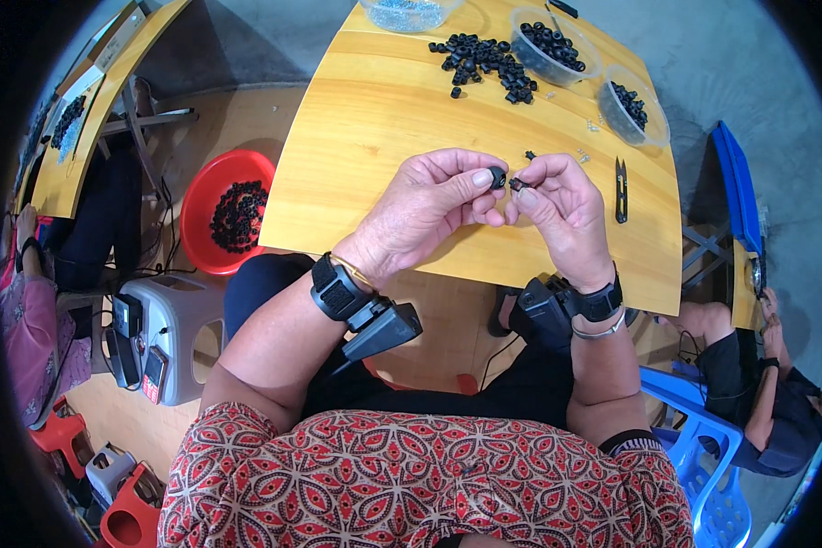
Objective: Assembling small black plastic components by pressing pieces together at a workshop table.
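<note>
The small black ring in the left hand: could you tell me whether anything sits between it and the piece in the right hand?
Nothing visible does: the black ring and the small dark piece are almost touching.

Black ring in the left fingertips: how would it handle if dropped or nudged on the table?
The black ring, pinched in the left hand, looks small and round, so it would probably roll or skitter on the smooth wooden table. It is likely very light: fingertips alone hold it. Probably stiff too, as the loose pile of black rings shows none squashed.
</note>
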Available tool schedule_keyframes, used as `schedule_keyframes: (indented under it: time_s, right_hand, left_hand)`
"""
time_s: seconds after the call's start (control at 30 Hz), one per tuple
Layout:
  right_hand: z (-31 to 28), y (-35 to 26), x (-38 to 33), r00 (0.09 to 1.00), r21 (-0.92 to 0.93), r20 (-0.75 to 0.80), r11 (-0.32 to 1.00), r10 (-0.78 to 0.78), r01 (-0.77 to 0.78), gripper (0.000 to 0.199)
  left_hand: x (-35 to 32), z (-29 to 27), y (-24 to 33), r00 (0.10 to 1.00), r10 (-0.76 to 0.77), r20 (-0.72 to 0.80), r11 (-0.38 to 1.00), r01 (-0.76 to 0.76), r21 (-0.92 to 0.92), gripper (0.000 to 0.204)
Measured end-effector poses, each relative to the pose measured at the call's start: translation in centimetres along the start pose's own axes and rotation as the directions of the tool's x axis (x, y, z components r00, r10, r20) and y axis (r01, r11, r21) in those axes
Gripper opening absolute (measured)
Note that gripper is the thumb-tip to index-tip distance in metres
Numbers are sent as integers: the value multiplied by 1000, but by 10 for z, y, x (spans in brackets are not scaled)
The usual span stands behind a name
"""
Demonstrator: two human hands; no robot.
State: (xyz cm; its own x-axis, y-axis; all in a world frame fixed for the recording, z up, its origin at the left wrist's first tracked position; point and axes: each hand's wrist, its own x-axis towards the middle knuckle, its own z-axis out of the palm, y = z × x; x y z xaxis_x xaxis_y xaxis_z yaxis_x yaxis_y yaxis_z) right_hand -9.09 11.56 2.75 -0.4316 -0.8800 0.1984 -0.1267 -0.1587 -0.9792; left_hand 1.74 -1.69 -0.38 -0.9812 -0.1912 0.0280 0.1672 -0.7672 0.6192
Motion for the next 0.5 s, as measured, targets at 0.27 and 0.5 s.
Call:
schedule_keyframes:
  time_s: [0.27,0.5]
  right_hand:
    - [0,1,1,998,-40,-60,999,-11,8,9]
    - [0,3,0,998,-6,-61,1000,-8,8,9]
  left_hand:
    - [0,0,-1,1000,3,-7,1000,-3,-1,19]
    - [1,-1,-2,999,-3,-41,1000,4,27,19]
